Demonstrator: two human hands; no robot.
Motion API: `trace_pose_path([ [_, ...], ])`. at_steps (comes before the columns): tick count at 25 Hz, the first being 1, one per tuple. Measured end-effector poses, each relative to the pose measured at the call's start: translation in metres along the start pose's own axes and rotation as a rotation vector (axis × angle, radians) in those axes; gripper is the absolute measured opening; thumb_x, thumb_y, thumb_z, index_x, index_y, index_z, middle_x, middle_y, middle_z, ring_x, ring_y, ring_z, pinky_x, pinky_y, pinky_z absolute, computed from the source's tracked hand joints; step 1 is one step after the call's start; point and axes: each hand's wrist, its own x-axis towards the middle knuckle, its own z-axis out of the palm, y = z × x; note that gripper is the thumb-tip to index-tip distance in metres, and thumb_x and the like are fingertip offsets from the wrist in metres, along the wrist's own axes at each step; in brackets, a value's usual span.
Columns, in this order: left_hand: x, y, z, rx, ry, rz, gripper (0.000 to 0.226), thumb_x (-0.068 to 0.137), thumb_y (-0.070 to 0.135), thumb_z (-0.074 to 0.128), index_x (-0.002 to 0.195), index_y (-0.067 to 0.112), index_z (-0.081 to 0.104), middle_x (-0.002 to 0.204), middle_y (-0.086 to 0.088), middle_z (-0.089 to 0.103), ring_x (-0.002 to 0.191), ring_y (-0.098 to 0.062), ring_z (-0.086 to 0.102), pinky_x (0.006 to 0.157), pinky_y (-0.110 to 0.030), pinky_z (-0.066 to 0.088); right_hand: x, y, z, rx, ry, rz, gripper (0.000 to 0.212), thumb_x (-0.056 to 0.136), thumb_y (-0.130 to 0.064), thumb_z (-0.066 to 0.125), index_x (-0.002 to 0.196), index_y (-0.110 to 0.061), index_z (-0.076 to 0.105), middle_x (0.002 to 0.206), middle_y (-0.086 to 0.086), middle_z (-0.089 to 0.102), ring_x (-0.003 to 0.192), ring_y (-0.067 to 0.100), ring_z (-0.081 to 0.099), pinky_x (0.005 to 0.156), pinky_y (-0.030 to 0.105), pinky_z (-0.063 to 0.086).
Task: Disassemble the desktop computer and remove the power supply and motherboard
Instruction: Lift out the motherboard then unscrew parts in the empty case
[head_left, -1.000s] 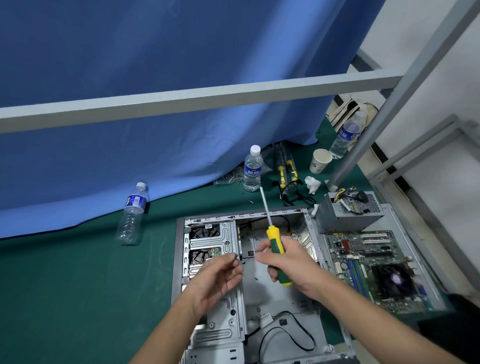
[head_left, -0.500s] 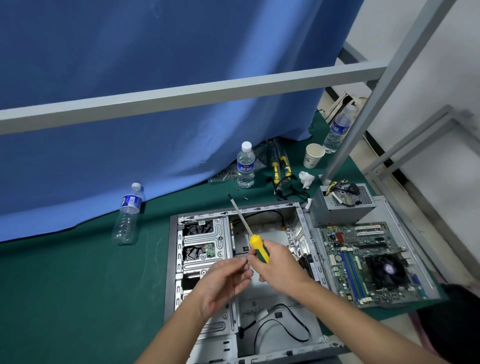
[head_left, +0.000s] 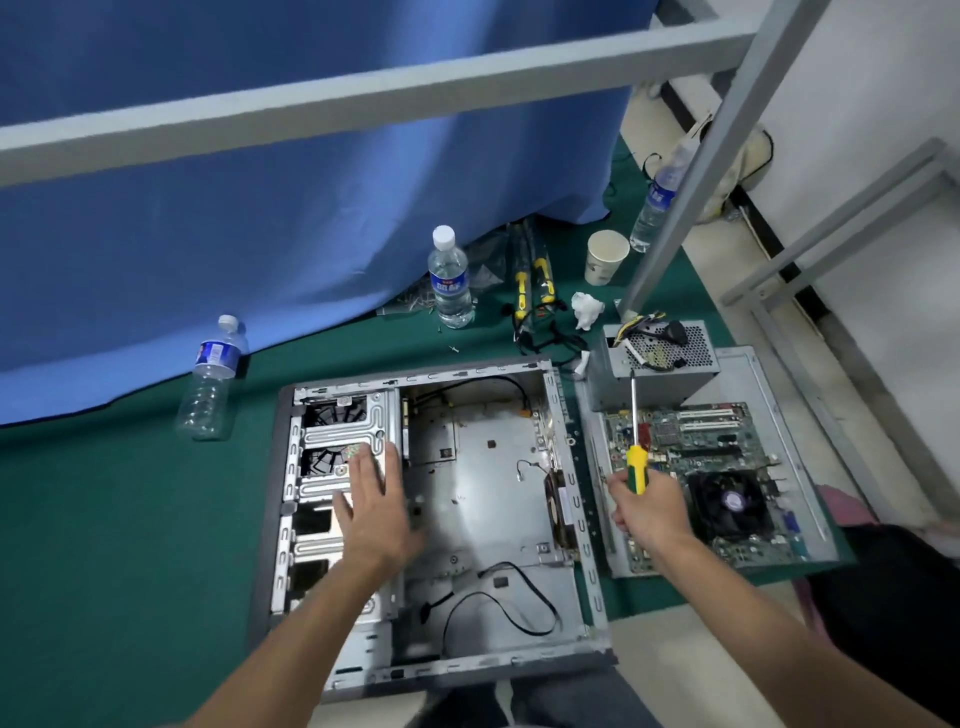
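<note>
Two hands: left hand (head_left: 375, 506) flat on ribbed metal case (head_left: 571, 467); right hand (head_left: 649, 512) grip holding yellow-green screwdriver (head_left: 635, 457).

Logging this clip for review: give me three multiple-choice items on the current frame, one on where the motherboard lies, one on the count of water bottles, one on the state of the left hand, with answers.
1. Where is the motherboard?
A. Screwed inside the case
B. On the metal panel to the right of the case
C. Leaning on the blue curtain

2. How many water bottles show?
A. One
B. Three
C. Five

3. What is the left hand doing?
A. Lying flat, fingers straight, on the drive cage
B. Gripping the screwdriver
C. Holding the paper cup

Answers: 1 B, it lies outside the case beside the power supply. 2 B, two stand by the curtain, one behind the post. 3 A, the right hand holds the screwdriver.
</note>
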Motion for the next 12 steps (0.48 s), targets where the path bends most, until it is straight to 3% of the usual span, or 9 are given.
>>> trace_pose_path([
  [2,0.002,0.0,0.01,0.02,0.046,-0.028,0.119,0.089,0.008,0.064,0.14,0.023,-0.043,0.15,-0.011,-0.044,0.142,-0.027,-0.035,0.119,-0.058,-0.002,0.013,0.025,0.003,-0.082,-0.016,0.023,0.015,0.097,-0.017,0.059,0.088,-0.006,0.063,0.059,0.005,0.062,0.042,0.008,0.054,0.041,0.021,0.045],
  [4,0.001,-0.002,0.017,0.013,0.094,-0.031,0.118,0.09,0.02,0.065,0.141,0.025,-0.041,0.152,-0.009,-0.041,0.143,-0.026,-0.034,0.12,-0.057,-0.003,0.023,0.044,0.011,-0.174,-0.032,0.016,0.026,0.097,-0.017,0.058,0.071,-0.013,0.056,0.056,0.002,0.059,0.037,0.006,0.051,0.036,0.018,0.038],
  [7,-0.003,-0.002,0.023,0.028,0.195,-0.022,0.109,0.089,0.04,0.063,0.152,0.024,-0.025,0.16,-0.006,-0.028,0.147,-0.022,-0.025,0.119,-0.053,-0.002,0.032,0.063,0.027,-0.258,-0.055,0.02,0.027,0.096,-0.018,0.059,0.07,-0.017,0.052,0.061,0.003,0.058,0.049,0.014,0.054,0.042,0.022,0.036],
  [12,-0.005,0.004,0.033,0.029,0.35,-0.027,0.096,0.087,0.035,0.064,0.158,0.021,0.001,0.165,-0.009,-0.006,0.152,-0.021,-0.008,0.12,-0.053,0.007,0.044,0.08,0.05,-0.354,-0.053,-0.035,0.02,0.094,-0.021,0.063,0.076,-0.015,0.058,0.063,-0.004,0.056,0.059,0.015,0.055,0.053,0.025,0.036],
])
